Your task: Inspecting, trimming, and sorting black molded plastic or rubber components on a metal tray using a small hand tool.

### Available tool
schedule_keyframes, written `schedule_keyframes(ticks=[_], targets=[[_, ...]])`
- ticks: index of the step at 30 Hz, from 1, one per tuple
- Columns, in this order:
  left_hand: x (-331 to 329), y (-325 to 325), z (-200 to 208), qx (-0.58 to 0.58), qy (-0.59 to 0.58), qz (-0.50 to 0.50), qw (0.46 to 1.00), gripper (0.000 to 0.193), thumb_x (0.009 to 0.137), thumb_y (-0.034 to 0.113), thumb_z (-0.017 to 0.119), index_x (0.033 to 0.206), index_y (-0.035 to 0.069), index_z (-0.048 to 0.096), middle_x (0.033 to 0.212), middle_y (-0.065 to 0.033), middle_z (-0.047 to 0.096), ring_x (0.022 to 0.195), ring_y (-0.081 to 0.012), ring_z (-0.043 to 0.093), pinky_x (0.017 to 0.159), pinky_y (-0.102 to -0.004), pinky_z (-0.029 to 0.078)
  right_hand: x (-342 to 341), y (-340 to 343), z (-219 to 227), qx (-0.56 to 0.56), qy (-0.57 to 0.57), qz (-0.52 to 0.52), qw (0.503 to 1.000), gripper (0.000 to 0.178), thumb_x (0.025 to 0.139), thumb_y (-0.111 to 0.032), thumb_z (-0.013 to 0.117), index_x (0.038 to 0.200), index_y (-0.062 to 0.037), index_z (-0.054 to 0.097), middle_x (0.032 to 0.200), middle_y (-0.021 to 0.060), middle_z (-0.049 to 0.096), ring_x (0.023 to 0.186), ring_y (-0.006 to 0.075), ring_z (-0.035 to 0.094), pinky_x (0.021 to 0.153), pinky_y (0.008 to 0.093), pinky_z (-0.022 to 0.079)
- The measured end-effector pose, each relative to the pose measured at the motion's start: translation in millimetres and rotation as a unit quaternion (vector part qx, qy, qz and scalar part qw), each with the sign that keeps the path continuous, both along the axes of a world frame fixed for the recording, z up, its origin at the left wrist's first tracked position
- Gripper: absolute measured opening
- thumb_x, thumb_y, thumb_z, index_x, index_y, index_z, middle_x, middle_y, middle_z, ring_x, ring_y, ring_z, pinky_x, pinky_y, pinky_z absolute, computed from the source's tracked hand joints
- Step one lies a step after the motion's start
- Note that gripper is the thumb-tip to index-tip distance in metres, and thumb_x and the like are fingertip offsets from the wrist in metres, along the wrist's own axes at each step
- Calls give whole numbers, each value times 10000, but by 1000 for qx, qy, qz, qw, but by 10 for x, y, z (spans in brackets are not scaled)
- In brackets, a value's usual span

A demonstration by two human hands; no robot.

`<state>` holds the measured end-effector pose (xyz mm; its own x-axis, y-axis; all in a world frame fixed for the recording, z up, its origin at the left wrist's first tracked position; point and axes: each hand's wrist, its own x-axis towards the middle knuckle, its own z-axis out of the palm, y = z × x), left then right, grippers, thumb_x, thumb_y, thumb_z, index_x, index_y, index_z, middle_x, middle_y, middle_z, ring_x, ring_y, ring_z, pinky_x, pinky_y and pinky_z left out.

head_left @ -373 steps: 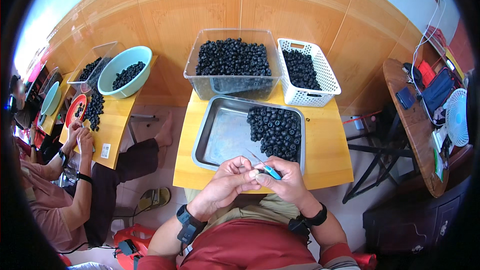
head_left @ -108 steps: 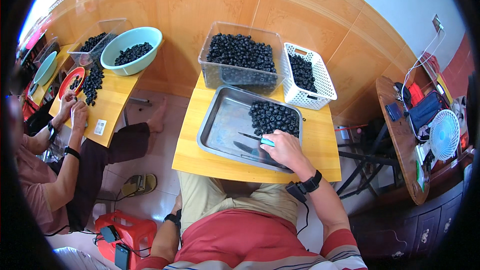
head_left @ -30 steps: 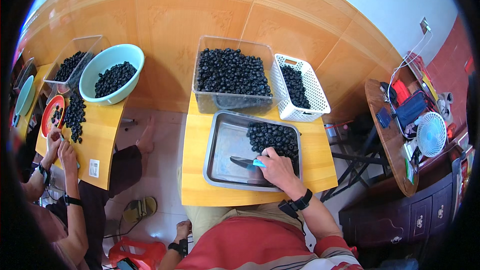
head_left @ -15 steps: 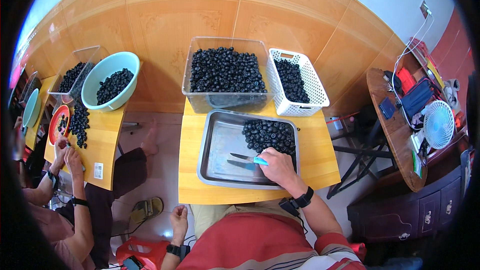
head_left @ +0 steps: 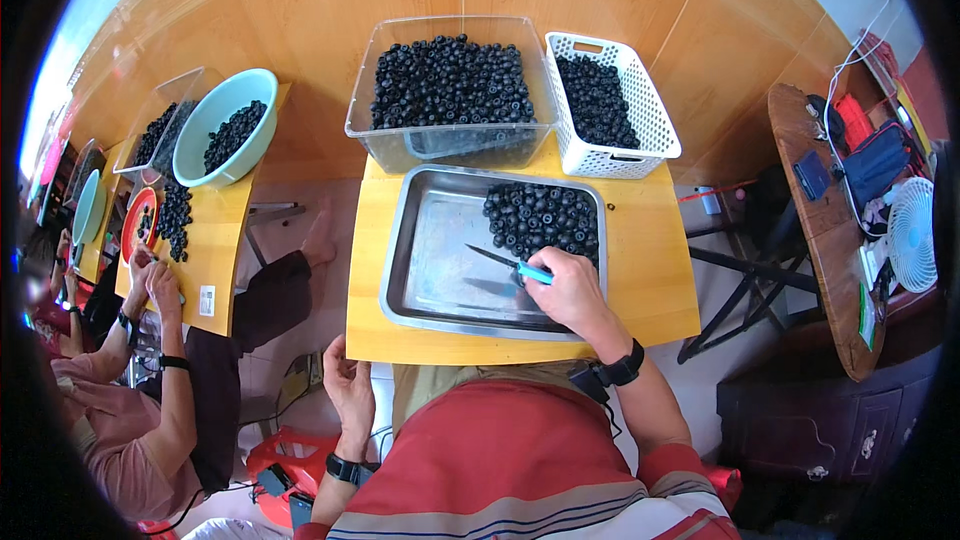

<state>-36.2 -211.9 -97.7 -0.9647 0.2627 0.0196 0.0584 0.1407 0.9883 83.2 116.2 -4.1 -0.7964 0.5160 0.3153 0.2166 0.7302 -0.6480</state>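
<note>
My right hand (head_left: pixel 568 292) is closed round the light blue handle of a small paring knife (head_left: pixel 490 256). The blade points left above the bare floor of a shallow metal tray (head_left: pixel 430 285). In the tray's far right part, just beyond that hand, lies a heap of small, round, glossy black pieces (head_left: pixel 540 218); many show a ringed top, but their kind is unclear. My left hand (head_left: pixel 350 395) is beside the front left corner of the wooden table (head_left: pixel 660 310), fingers loosely bent and apart, with nothing visible in them.
Behind the tray stand a clear plastic bin (head_left: pixel 450 145) and a white perforated basket (head_left: pixel 630 160), both holding the black pieces. At left, another person works at a table with a mint-green basin (head_left: pixel 262 130) and a red plate (head_left: pixel 130 225). A fan (head_left: pixel 910 235) stands at right.
My left hand has risen toward the table's front left corner. The knife remains in my right hand, its blade now angled more up and left. The whole view has shifted.
</note>
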Motion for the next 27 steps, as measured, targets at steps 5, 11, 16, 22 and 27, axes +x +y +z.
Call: schedule_keyframes(ticks=[5, 11, 16, 22, 27], targets=[[177, -7, 100, -17, 73, 98, 992, 528, 904, -6, 665, 1375, 31, 427, 1177, -77, 545, 975, -158, 545, 860, -262, 472, 80, 84, 37, -75, 0, -17, 997, 122, 761, -55, 720, 857, -33, 649, 756, 178, 680, 695, 373, 677, 605, 426, 527], [202, 143, 707, -150, 306, -53, 939, 291, 832, -29, 709, 1100, 19, 607, 962, -122, 632, 869, -248, 631, 782, -319, 512, 277, 133, 27, -112, 67, -48, 990, 137, 775, -44, 742, 886, -22, 665, 752, 149, 688, 632, 281, 684, 567, 348, 507], [269, 704, 1055, -140, 299, -176, 927, 167, 777, -21, 756, 916, 8, 667, 897, -132, 683, 797, -284, 681, 718, -341, 541, 455, 111, 62, -151, 98, -36, 983, 144, 809, -59, 752, 892, 22, 666, 696, 86, 667, 593, 103, 603, 541, 270, 466], [168, 1403, 1180, -173, 241, -338, 893, 150, 818, 88, 749, 947, 25, 705, 897, -148, 684, 814, -309, 687, 723, -358, 551, 739, 146, 75, -198, 100, -70, 973, 154, 830, -83, 753, 915, 22, 679, 687, 59, 646, 594, 79, 563, 548, 247, 452], [76, 1812, 1252, -355, 179, -446, 802, 239, 837, 201, 735, 1019, 48, 714, 1051, -184, 698, 898, -350, 693, 782, -432, 545, 904, 133, 86, -190, 99, -70, 974, 182, 862, -112, 751, 945, 31, 675, 743, 17, 641, 666, 52, 548, 598, 213, 451]])
